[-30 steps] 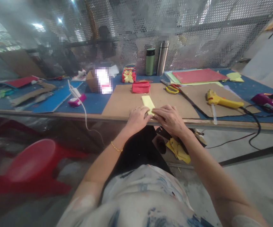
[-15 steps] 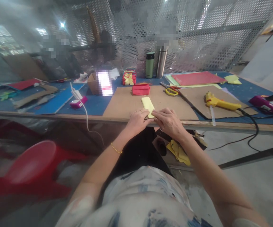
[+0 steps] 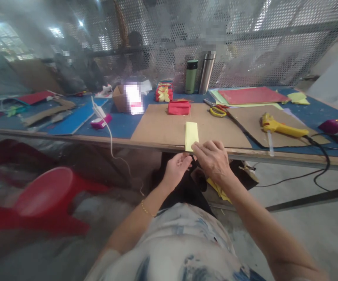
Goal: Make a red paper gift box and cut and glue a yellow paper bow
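A folded strip of yellow paper (image 3: 191, 134) lies at the front edge of the brown cardboard sheet (image 3: 157, 127), its near end at the table's edge. My right hand (image 3: 215, 158) grips the near right corner of the strip between thumb and fingers. Lower and to the left, just off the table's edge, is my left hand (image 3: 177, 170), apart from the paper. Its fingers are curled together; whether anything is in them is hidden. Beyond the strip, a red folded paper piece (image 3: 179, 107) rests on the cardboard.
Yellow-handled scissors (image 3: 217, 112) lie behind to the right. A yellow glue gun (image 3: 283, 128) sits on another cardboard piece, its cord hanging over the edge. Two flasks, one green (image 3: 191, 77) and one steel (image 3: 207, 74), stand at the back. A red stool (image 3: 44, 191) is at left.
My left hand has come off the yellow strip and dropped below the table's edge. The strip, earlier tilted and pressed by both hands, now lies straighter, held by my right hand alone.
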The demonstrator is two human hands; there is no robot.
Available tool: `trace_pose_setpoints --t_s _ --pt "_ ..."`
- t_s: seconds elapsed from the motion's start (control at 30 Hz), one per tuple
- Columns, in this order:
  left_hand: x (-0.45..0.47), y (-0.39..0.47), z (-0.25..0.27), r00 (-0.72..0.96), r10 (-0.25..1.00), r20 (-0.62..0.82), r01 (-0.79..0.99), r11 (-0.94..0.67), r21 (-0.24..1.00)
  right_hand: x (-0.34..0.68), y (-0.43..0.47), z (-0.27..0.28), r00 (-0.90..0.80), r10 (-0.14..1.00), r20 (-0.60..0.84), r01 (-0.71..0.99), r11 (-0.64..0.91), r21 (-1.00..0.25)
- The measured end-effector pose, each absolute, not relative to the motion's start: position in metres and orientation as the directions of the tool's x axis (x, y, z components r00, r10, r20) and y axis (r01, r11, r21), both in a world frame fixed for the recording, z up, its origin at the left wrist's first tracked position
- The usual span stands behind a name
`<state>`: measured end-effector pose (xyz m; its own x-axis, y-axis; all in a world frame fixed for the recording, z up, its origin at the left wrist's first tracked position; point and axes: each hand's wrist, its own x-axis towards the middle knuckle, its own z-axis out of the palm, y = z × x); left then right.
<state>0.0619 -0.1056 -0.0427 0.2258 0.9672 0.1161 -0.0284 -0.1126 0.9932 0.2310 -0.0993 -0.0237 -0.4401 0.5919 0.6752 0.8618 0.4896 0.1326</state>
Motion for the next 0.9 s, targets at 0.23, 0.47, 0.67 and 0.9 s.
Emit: trace_pose_setpoints --t_s 0.23,0.47,0.67,0.9 --pt "0.078 -0.101 -0.046 0.138 0.990 -0.040 -0.515 0.106 0.851 0.208 -0.126 -0.043 -0.406 0.545 0.733 0.826 0.562 0.039" --pt "0.044 -0.130 -0.043 0.464 0.885 -0.042 -0.379 0.241 0.894 0.216 -0.153 -0.049 0.147 0.855 0.498 0.412 0.404 -0.816" --pt "0.043 -0.150 -0.036 0.483 0.873 -0.061 -0.278 0.219 0.935 0.198 -0.163 -0.054 0.186 0.968 0.168 -0.109 0.191 -0.976" --pt "0.047 -0.158 -0.035 0.285 0.958 -0.041 -0.161 0.089 0.983 0.191 -0.165 -0.054 0.384 0.911 0.150 -0.187 0.235 -0.954"
